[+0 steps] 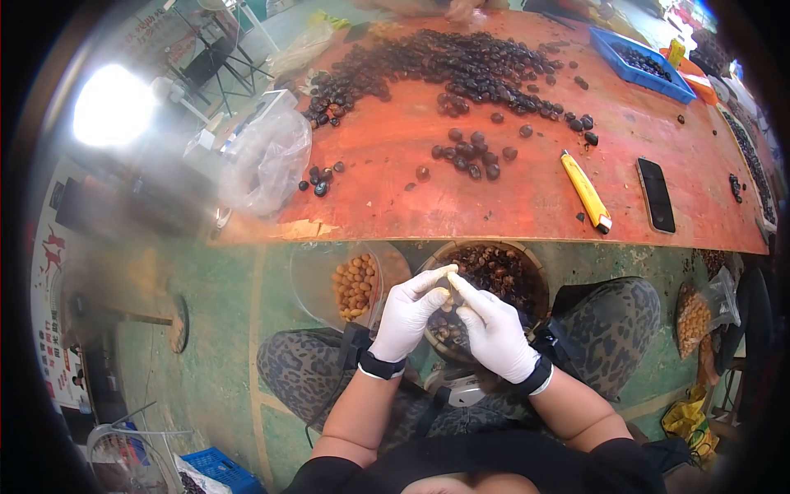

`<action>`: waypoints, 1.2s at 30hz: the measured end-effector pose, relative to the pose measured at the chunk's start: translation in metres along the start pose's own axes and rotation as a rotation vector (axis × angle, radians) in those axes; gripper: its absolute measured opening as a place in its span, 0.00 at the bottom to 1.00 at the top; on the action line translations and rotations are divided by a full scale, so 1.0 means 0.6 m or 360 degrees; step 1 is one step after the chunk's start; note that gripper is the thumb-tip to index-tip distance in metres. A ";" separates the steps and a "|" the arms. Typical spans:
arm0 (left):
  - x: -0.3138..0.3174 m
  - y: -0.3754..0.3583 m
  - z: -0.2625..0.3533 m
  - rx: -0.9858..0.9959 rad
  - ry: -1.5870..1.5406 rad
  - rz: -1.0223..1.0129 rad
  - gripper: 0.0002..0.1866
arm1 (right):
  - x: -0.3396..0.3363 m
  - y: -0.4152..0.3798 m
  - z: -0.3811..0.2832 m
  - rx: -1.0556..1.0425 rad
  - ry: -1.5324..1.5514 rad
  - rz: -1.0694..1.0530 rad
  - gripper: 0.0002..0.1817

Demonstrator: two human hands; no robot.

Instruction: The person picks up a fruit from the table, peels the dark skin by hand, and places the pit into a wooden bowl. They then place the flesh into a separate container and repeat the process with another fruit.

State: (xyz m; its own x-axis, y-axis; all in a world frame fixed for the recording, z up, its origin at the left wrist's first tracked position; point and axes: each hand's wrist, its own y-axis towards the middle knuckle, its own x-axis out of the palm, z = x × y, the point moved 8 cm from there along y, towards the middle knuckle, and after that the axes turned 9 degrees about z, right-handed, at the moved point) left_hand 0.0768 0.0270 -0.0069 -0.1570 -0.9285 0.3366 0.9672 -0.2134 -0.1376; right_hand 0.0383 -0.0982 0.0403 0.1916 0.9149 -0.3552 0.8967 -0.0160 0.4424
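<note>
My left hand [405, 316] and my right hand [499, 336], both in white gloves, meet fingertip to fingertip over a round basket [539, 276] of dark shell pieces [491, 267]. The fingers of each are pinched closed, and whatever lies between them is too small or hidden to name. Yellowish stains mark the fingertips. Left of my left hand stands a clear plastic tub [311, 286] with peeled yellow-brown nuts [355, 284] inside.
On the red table [370, 198] lie a large pile of dark round nuts [444, 62], a smaller cluster [473, 154], a yellow utility knife [586, 191], a phone [656, 195], a plastic bag [267, 156] and a blue tray [642, 66]. Another person's hands [461, 10] show at the far edge.
</note>
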 end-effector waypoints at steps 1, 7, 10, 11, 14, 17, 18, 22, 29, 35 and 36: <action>-0.001 0.000 0.000 0.0020 0.0029 0.0014 0.26 | -0.003 -0.001 0.000 -0.0054 0.0122 0.0107 0.26; -0.004 -0.003 -0.016 -0.0108 0.0026 0.0042 0.23 | 0.006 -0.016 0.084 0.1295 0.1231 0.0111 0.24; 0.004 0.000 -0.008 -0.0100 -0.0229 0.0124 0.20 | -0.004 -0.015 0.096 0.1278 0.1105 0.0152 0.20; 0.001 0.002 -0.012 -0.0076 -0.0259 0.0129 0.21 | -0.001 -0.018 0.089 0.1266 0.1050 0.0055 0.18; -0.013 0.005 -0.024 -0.0006 -0.0317 0.0171 0.23 | 0.010 -0.016 0.059 0.0867 0.0639 -0.0084 0.21; -0.016 0.006 -0.022 0.0057 -0.0316 0.0218 0.20 | 0.004 -0.006 0.027 0.0588 0.0284 -0.0209 0.27; -0.017 0.006 -0.021 0.0072 -0.0299 0.0220 0.19 | 0.003 -0.005 0.025 0.0524 0.0282 -0.0187 0.28; -0.014 0.002 -0.011 0.0135 -0.0112 0.0223 0.13 | 0.002 -0.001 0.024 0.0361 0.0249 -0.0176 0.28; -0.016 -0.001 -0.002 0.0259 0.0177 0.0276 0.14 | 0.003 -0.002 0.026 0.0437 0.0331 -0.0191 0.25; -0.012 -0.001 0.011 0.0388 0.0468 0.0248 0.13 | 0.029 -0.019 0.062 0.0906 0.0664 -0.0161 0.23; -0.018 0.003 0.001 0.0317 0.0418 0.0248 0.13 | 0.035 -0.023 0.070 0.1070 0.0756 -0.0203 0.22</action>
State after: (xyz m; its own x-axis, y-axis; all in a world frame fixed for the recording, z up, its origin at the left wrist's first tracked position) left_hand 0.0801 0.0366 -0.0103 -0.0255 -0.9971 0.0713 0.9994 -0.0238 0.0243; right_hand 0.0465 -0.0954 -0.0078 0.0186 0.9964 0.0825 0.9761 -0.0002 -0.2175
